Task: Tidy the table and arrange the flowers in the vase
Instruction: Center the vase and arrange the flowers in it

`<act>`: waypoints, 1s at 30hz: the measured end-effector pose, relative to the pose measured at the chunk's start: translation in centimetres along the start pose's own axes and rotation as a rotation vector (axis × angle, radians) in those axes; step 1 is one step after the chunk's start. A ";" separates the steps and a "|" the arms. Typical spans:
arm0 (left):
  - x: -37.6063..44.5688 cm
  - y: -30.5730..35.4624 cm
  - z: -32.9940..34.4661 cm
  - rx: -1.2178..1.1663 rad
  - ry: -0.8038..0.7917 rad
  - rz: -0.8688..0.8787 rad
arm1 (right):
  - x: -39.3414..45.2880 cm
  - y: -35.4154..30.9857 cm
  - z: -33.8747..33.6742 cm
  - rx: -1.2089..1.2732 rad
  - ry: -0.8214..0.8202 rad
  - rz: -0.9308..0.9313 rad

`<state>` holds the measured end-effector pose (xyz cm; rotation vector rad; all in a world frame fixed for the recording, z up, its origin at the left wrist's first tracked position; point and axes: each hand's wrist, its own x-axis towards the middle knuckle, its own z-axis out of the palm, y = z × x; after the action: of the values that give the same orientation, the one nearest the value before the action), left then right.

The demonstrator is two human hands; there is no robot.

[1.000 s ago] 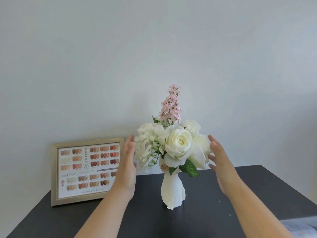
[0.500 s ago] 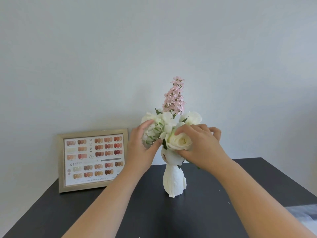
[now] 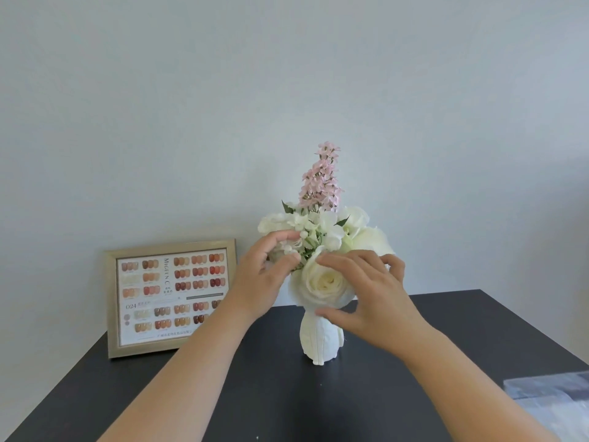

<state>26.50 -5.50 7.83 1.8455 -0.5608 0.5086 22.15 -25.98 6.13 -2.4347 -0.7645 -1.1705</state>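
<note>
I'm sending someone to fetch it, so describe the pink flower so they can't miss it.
On the dark table stands a white vase of flowers. The pink flower spike rises from the bouquet's centre, above the white rose. It is the only pink, tallest bloom.

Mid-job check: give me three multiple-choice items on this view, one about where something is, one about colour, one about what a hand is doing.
1. The picture frame stands where relative to the vase?
A. camera-left of it
B. camera-right of it
C. in front of it

2. What colour is the tall flower spike?
A. yellow
B. pink
C. blue

3. The right hand is
A. flat on the table
B. gripping the frame
C. curled round the big white rose

Answers: 1 A, frame stands against the wall on the left; 2 B, its blooms are pink; 3 C, fingers above and thumb below the rose.
</note>
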 end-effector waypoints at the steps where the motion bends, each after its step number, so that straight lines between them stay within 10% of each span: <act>1: -0.4 -0.2 -0.4 -0.022 -0.010 0.007 | -0.3 0.3 -0.4 0.078 0.022 0.038; 6: -2.1 -2.6 -1.9 -0.170 0.173 -0.065 | -0.4 3.6 -1.7 0.522 0.359 0.452; 10: -1.8 -3.9 -2.7 -0.295 0.316 -0.170 | 0.8 6.1 -1.6 0.713 0.253 0.754; 22: 2.3 -0.8 1.4 -0.011 0.037 -0.120 | 4.4 4.7 0.8 0.924 -0.068 0.750; 30: 0.4 -3.9 -1.7 -0.347 0.248 -0.269 | 0.8 8.0 0.3 0.942 0.225 0.981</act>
<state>29.06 -2.80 5.71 1.4710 -0.2111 0.4210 27.47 -32.00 6.06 -1.4763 0.0411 -0.4743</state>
